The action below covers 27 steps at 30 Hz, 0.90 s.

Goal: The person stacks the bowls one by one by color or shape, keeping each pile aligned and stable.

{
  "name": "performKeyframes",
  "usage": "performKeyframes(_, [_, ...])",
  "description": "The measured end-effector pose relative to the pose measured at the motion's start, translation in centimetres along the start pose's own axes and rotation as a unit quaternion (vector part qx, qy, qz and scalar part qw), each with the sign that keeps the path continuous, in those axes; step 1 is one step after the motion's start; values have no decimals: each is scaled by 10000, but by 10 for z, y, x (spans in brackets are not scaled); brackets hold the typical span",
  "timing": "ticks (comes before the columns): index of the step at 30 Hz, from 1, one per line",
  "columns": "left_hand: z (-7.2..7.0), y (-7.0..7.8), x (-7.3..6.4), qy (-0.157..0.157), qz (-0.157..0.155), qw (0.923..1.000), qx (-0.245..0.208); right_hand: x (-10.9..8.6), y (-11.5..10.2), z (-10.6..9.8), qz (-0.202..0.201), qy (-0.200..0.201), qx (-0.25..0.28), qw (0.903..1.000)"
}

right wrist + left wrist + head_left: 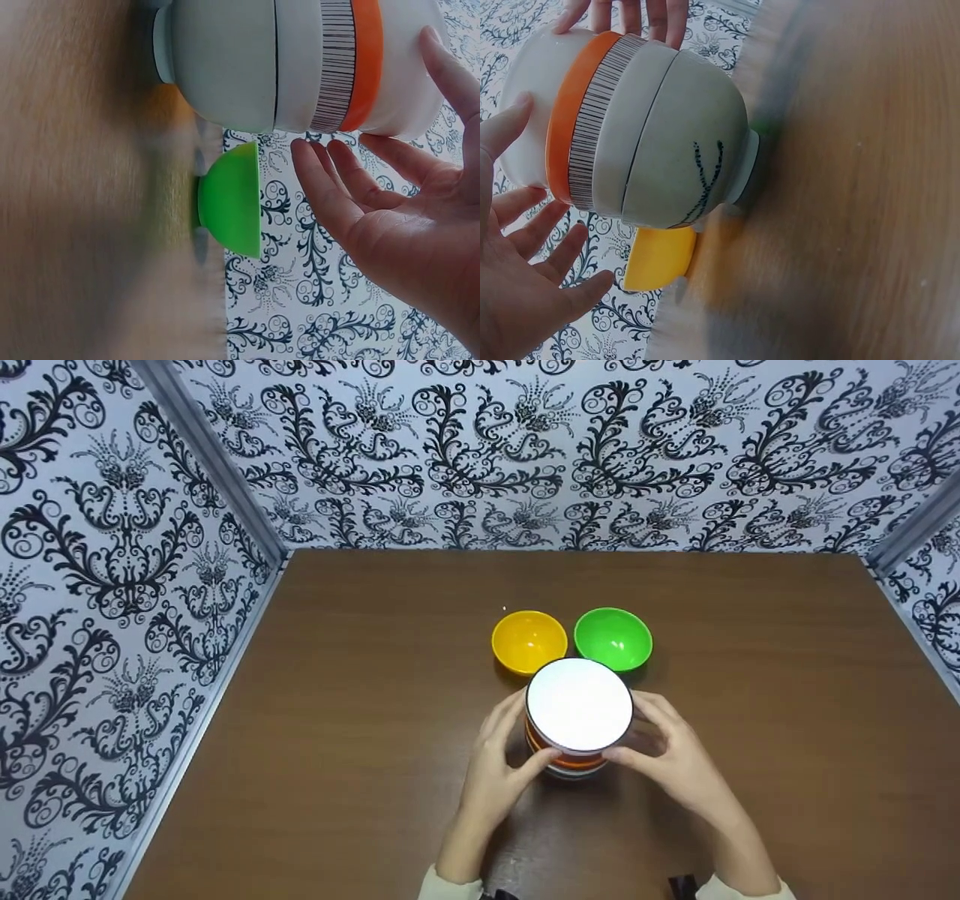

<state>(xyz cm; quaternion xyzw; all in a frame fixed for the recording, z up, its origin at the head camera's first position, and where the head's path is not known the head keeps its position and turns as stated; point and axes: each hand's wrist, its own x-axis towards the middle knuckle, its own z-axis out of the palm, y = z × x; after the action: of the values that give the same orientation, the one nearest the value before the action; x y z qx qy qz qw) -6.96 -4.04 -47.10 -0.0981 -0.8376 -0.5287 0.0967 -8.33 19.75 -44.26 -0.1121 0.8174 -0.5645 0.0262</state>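
Note:
In the head view, a white bowl [579, 703] with a dark rim tops a stack of bowls, and both hands hold it. My left hand [491, 765] grips its left side, thumb at the near edge. On the opposite side my right hand [679, 757] holds it the same way, thumb in front. Under it, in the left wrist view, sits a bowl with an orange band [570, 112] and thin black lines. The lowest bowl [686, 142] is pale with a dark sprig and stands on its foot. The top bowl's inside looks plain white.
Just behind the stack, a yellow bowl [529, 643] and a green bowl [613, 640] stand side by side on the brown wooden table [360, 697]. Patterned black-and-white panels [525, 450] rise along the table's back and sides.

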Motion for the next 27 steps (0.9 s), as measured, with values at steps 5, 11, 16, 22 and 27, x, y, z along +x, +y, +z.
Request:
performKeyframes(5, [1,-2,-1,-34,-52,10000,36,0,3,2,-71,5,67,10000])
performKeyframes(11, [2,-4,-2,-48,-90,9999,17,0,8,3,-86,-12,85,9999])
performKeyframes(16, [2,-6,-3,-59,-119,9999,32,0,10,4,-68,-54,59,9999])
performKeyframes(22, [2,-4,-4,-171,-319,9993,-54,-2,9,5,-57,-4,-24,10000])
performKeyframes(27, [2,-5,-6,-198,-348,9992,-59,-4,8,6,-39,4,-4,10000])
